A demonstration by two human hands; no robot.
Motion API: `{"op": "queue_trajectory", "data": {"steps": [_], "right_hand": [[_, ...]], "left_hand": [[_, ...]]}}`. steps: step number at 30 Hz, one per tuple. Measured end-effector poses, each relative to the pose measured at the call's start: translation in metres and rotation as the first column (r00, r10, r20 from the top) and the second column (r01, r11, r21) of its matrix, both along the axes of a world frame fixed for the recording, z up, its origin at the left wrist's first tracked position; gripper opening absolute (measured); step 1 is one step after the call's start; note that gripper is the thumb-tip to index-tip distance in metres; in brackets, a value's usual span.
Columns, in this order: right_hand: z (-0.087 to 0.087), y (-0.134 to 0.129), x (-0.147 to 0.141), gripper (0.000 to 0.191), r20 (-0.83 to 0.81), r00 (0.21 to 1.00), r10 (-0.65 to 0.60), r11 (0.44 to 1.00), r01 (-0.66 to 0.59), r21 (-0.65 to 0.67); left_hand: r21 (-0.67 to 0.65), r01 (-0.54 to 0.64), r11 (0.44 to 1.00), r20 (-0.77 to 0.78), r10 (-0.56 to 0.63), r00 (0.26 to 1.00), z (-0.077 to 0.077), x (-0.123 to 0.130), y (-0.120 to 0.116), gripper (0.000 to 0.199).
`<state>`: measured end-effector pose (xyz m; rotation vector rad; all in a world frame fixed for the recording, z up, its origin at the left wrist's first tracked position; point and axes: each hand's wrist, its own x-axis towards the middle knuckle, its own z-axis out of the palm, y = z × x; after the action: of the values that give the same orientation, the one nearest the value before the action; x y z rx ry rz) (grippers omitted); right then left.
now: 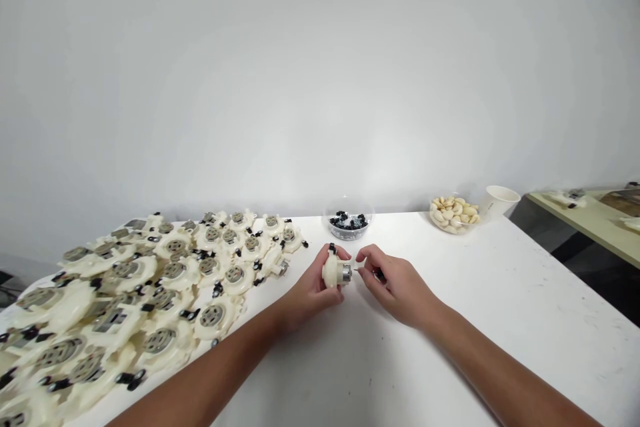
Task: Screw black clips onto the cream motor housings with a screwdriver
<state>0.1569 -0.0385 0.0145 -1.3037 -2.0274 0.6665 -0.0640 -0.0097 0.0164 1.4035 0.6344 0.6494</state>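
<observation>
My left hand (317, 283) is wrapped round a motor unit (331, 271) with a cream plastic housing, a silver motor end pointing right and a black piece on top. Just right of that motor end, my right hand (393, 280) is closed in a pinch. A thin dark tip shows at its fingertips and something dark lies within the curled fingers; I cannot make out what it is. Between the right fingertips and the motor a small gap seems to remain. Behind both hands stands a clear round tub (349, 232) with small black parts and silver screws in it.
Many similar cream motor units (210, 315) with black fittings are heaped across the left of the white table (500, 307). At the back right are a clear bowl (455, 229) of cream curved pieces and a white cup (497, 201). Another table (585, 220) stands beyond the right edge.
</observation>
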Motion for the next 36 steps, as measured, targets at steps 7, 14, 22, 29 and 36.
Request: {"op": "queue_trajectory", "data": {"steps": [7,14,22,29,36], "right_hand": [[-0.004,0.001,-0.001,0.014,0.03,1.0,-0.001,0.994,-0.003,0.114],[-0.006,0.001,-0.002,0.015,0.03,0.999,0.026,0.978,-0.032,0.208],[-0.01,0.002,-0.004,0.017,0.078,0.997,-0.004,0.948,-0.022,0.318],[-0.015,0.001,-0.011,0.017,0.093,0.99,-0.103,0.927,0.061,0.371],[-0.022,-0.001,-0.016,0.016,0.102,0.982,-0.162,0.907,0.107,0.408]], "left_hand": [[0.018,-0.024,1.0,0.018,0.024,1.0,-0.003,0.002,0.0,0.046],[0.04,0.013,0.999,0.018,-0.014,1.0,-0.005,0.002,0.001,0.046],[0.058,0.01,0.998,-0.022,-0.008,1.0,-0.003,0.002,0.0,0.039],[0.07,-0.034,0.997,-0.037,0.036,0.999,-0.005,0.004,0.0,0.036],[0.065,-0.028,0.997,-0.012,0.028,1.0,-0.008,0.004,0.001,0.036]]}}
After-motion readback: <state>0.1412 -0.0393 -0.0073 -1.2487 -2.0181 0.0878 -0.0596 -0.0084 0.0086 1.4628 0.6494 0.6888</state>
